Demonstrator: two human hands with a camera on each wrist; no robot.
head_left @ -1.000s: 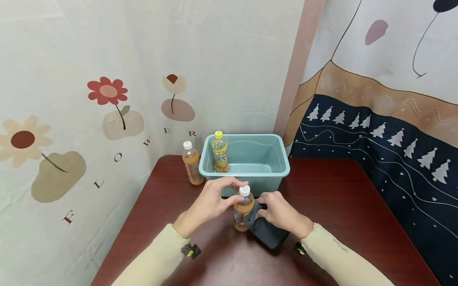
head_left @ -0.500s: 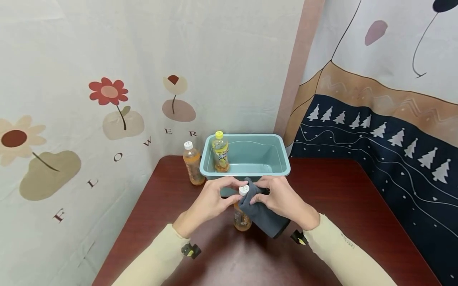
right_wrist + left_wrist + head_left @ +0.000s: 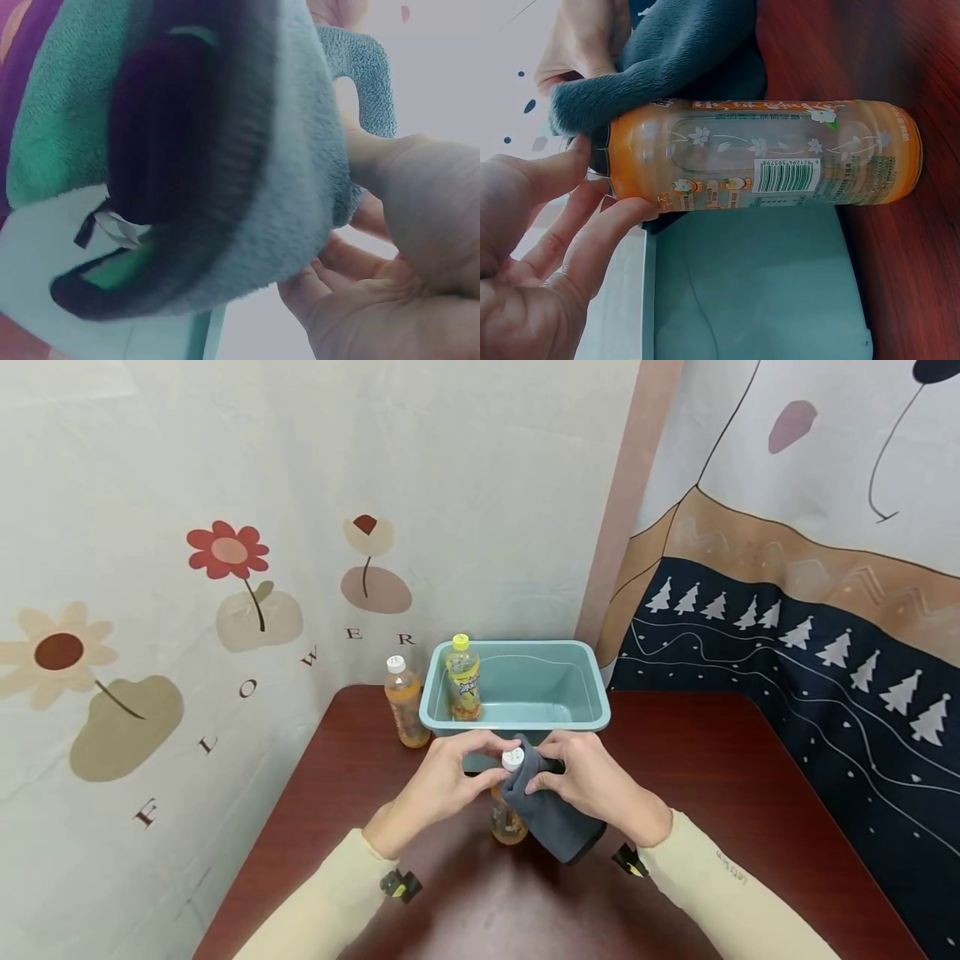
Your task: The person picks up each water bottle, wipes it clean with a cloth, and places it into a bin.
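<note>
the left hand [image 3: 448, 774] has its grip pinched at the neck of a clear, cylindrical plastic bottle [image 3: 735, 150], standing upright on the glossy red-brown desk [image 3: 712, 768] before a smooth, round-cornered teal tub [image 3: 525, 726]. the right hand [image 3: 596, 781] pinches a plush, dark grey cloth [image 3: 557, 823], its fuzzy fold against the bottle's upper side.

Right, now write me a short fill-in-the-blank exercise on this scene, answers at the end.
1. The dark grey cloth is pinched by the person's ____ hand.
2. On the front bottle, which the left hand grips near its top, the striped patch is a ____.
3. The cap on the bottle inside the tub is ____.
4. Counting the front one, the head view shows ____ bottles in all.

Missing words: right; barcode; yellow; three.
</note>
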